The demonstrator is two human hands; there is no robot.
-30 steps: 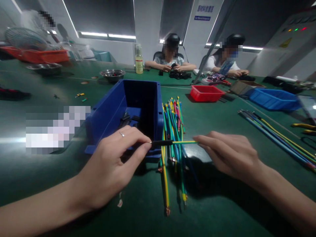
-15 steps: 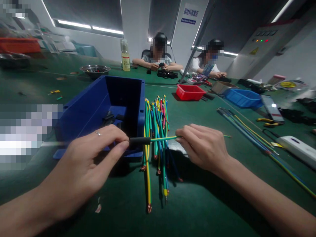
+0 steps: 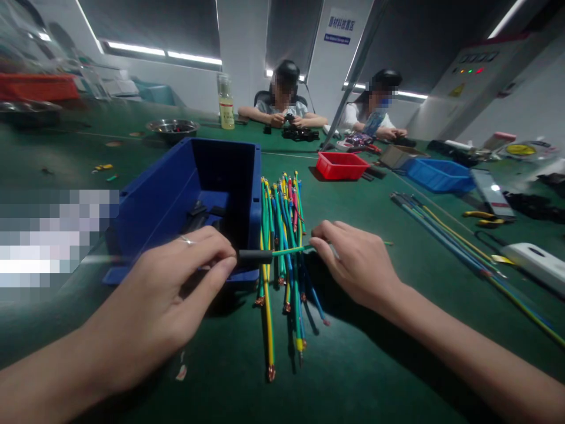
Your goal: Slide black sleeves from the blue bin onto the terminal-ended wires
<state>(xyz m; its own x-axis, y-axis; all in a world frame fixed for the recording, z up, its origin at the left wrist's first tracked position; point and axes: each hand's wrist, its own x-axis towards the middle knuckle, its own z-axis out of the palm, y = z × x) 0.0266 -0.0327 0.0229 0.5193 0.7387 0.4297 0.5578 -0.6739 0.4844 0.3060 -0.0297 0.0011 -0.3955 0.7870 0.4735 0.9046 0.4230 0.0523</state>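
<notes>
My left hand [image 3: 189, 282] pinches the left end of a short black tube [image 3: 256, 256], which looks like heat-shrink tubing. A thin green-and-yellow wire [image 3: 289, 251] runs out of the tube's right end. Closed around that wire is my right hand [image 3: 353, 259], and a short tip of wire shows beyond its far side. Under the tube lies a bundle of cut wires [image 3: 282, 229] in green, yellow, blue and red, several with bare copper ends. A dark blue bin [image 3: 154, 200] holding black pieces stands just behind my left hand.
A red tray [image 3: 342, 166] and a blue tray [image 3: 441, 175] sit farther back. Long wires [image 3: 450, 235], yellow-handled pliers [image 3: 483, 219], a phone [image 3: 492, 194] and a white power strip [image 3: 538, 262] lie at right. Two people work across the table.
My right hand has slid slightly left along the wire toward the tube, so less wire shows between them. My left hand still pinches the tube. The whole view has shifted a little.
</notes>
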